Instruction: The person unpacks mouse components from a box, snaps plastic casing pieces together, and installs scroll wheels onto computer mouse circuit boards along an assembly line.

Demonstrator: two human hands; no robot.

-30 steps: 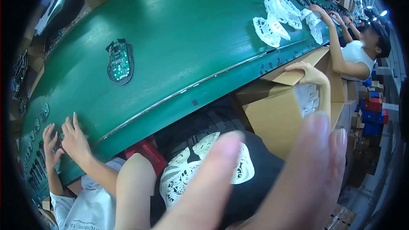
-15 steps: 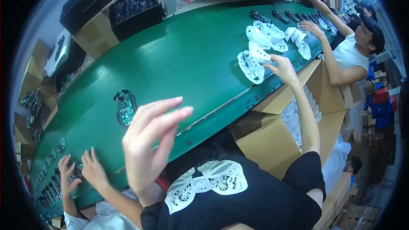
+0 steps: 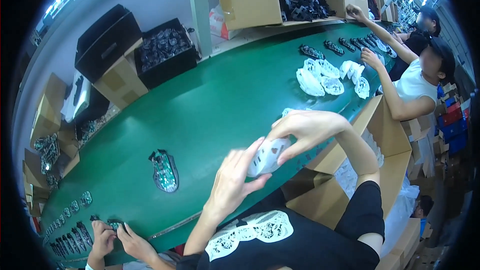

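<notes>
Over the near edge of the green desk (image 3: 215,100), the left hand (image 3: 229,181) and right hand (image 3: 314,124) gripped a white shell (image 3: 270,157) between them, both touching it, its long axis seemingly slanting from lower left up toward the right; it looked curved, pierced by small dark slots (image 3: 257,162)

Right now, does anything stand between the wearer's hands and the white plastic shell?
Nothing visible does: the left hand and right hand both touch the white plastic shell. Another white part shows partly hidden beyond the right hand, over the green belt, not between.
</notes>
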